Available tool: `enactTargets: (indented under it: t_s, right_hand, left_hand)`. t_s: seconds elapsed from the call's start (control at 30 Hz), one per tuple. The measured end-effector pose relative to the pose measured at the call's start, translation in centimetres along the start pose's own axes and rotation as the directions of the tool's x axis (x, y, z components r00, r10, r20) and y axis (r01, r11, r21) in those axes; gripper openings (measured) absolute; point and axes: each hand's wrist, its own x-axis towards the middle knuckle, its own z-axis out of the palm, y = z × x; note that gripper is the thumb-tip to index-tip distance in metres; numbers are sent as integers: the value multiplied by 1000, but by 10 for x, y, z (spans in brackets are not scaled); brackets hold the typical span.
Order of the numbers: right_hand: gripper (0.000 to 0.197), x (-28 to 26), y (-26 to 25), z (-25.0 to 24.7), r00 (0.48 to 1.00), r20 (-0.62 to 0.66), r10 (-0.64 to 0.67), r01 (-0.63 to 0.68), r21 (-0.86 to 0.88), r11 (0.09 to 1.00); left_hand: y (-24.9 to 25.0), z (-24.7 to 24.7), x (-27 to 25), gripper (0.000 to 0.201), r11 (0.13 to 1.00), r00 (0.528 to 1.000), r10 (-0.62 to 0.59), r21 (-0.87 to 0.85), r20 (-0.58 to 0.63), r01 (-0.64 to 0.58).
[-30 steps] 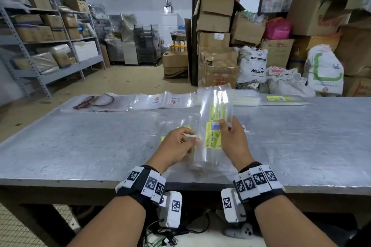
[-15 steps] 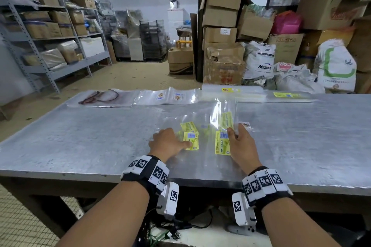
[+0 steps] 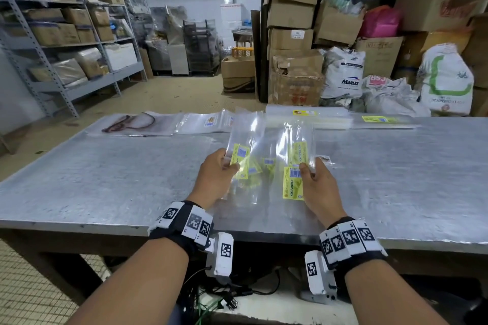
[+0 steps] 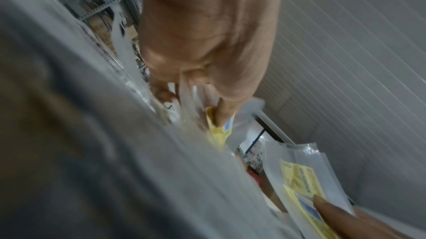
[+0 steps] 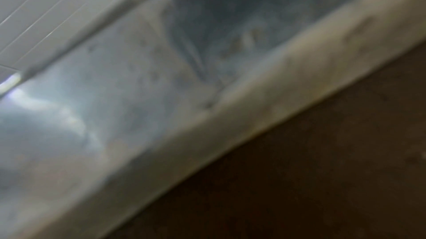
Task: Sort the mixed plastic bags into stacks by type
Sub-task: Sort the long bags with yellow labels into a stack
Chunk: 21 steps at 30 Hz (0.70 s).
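Near the table (image 3: 105, 192) edge, the left hand (image 3: 215, 179) pinches a clear bag (image 3: 244, 137) by its yellow label, and the right hand (image 3: 318, 187) pinches a second bag (image 3: 295, 140) just to its right; both are raised. More loose bags (image 3: 253, 179) lie under them. Four stacks (image 3: 309, 116) line the far edge.

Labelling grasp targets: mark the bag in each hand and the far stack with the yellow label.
left-hand bag (image 3: 244, 137), head view, clear upper film
right-hand bag (image 3: 298, 153), head view, yellow label
far stack (image 3: 327, 116), head view, clear top
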Motion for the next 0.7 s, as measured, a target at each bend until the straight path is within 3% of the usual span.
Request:
enactTargets:
  t_s: [0.07, 0.13, 0.23, 0.33, 0.43, 0.53, 0.57, 0.63, 0.7]
  right_hand:
    - [17, 0, 0, 0, 1000, -1, -4, 4, 8, 1000]
    - [20, -1, 1, 0, 1000, -2, -7, 7, 26, 1000]
    - [20, -2, 2, 0, 1000, -20, -13, 15, 106, 994]
    - [21, -7, -4, -2, 999, -44, -16, 26, 225, 974]
    - [29, -12, -9, -6, 996, -77, -44, 65, 299, 952]
    - [40, -15, -18, -12, 995, -75, -61, 82, 323, 943]
    - [42, -15, -21, -14, 995, -68, -72, 90, 324, 942]
    - [41, -13, -28, -19, 992, -49, -115, 124, 305, 944]
    - [30, -10, -35, -25, 988, -23, -154, 155, 270, 950]
  left_hand:
    - [11, 1, -6, 15, 977, 1000, 0, -215, -10, -2]
    - [19, 8, -12, 13, 950, 1000, -16, -312, 18, 21]
    - [24, 26, -17, 10, 942, 992, -49, -325, 113, 83]
    - [25, 49, -20, 24, 972, 986, -45, -219, 162, 81]
    - [36, 66, -25, 23, 979, 978, -41, -189, 206, 81]
    - [48, 75, -26, 51, 951, 971, -35, -290, 238, 106]
    - [51, 78, -25, 52, 954, 972, -21, -285, 233, 89]
    - [57, 82, -24, 30, 963, 979, 27, -270, 202, 29]
    - [66, 84, -24, 24, 957, 982, 70, -290, 173, -17]
